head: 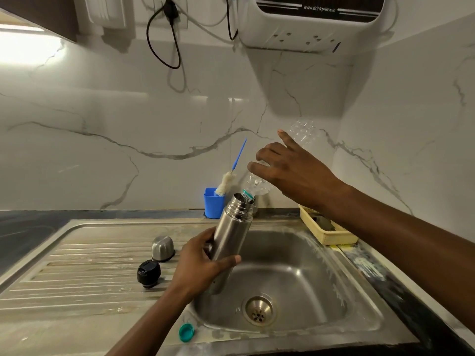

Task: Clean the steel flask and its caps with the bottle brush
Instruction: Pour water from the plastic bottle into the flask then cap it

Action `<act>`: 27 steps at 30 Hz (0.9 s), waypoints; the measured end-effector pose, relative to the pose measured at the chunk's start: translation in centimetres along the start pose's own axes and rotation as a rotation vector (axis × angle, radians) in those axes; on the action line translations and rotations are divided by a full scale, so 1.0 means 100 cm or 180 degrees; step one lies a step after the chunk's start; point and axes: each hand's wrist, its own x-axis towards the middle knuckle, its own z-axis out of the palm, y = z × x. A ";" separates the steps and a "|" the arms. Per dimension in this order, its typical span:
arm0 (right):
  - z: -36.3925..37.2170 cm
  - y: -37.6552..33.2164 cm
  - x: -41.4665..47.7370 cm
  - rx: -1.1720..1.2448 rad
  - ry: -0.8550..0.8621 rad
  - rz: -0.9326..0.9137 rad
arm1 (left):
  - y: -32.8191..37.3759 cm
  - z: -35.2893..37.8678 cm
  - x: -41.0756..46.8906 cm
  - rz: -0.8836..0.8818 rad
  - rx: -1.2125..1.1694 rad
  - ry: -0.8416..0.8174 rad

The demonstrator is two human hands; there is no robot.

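White veined marble wall [128, 124] fills the back of your view, with a water purifier [316, 24] mounted high on it and a black cable [164, 39] looping down to its left. Below lies the steel sink [295, 265], its ribbed drainboard [90, 265] stretching off to your left.

Your right hand [290, 170] wraps a clear plastic bottle [257, 185] from above, forefinger pointing free, and holds it tipped neck-down so its mouth sits right at the opening of the steel flask [231, 227] — that opening is taken up by the bottle's neck. Your left hand [203, 263] grips the flask around its lower body and holds it tilted above the left side of the basin.

Your right forearm crosses over the near end of a yellow basket [331, 236] on the counter right of the sink. Against the wall stands a blue cup [213, 204], its right edge hidden behind the flask's neck; the bottle brush [226, 182] leans in it, bristles down, blue handle up.

On the drainboard, just left of your left hand, the steel cap [162, 247] stands dome-up, and the black inner cap [148, 273] sits close in front of it — I cannot tell if they touch. A small teal lid [186, 331] lies on the sink's front rim.
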 end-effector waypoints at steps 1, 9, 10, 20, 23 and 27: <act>0.002 0.001 0.000 0.0015 -0.0002 0.0015 | 0.000 0.001 0.001 0.0002 0.0003 -0.0001; 0.012 0.003 0.001 0.0038 -0.0032 0.0055 | -0.003 0.005 0.008 0.0017 0.0069 -0.0001; 0.012 0.003 0.001 0.0031 -0.0017 0.0049 | -0.003 0.006 0.008 0.0016 0.0078 -0.0008; 0.017 0.004 0.002 -0.0035 -0.0019 0.0018 | -0.006 0.009 0.011 0.0004 0.0073 -0.0054; 0.017 0.005 0.003 -0.0066 -0.0039 0.0020 | -0.007 0.010 0.012 -0.0002 0.0062 -0.0059; 0.016 0.006 0.003 -0.0140 -0.0051 0.0001 | -0.007 0.010 0.013 -0.0008 0.0064 -0.0064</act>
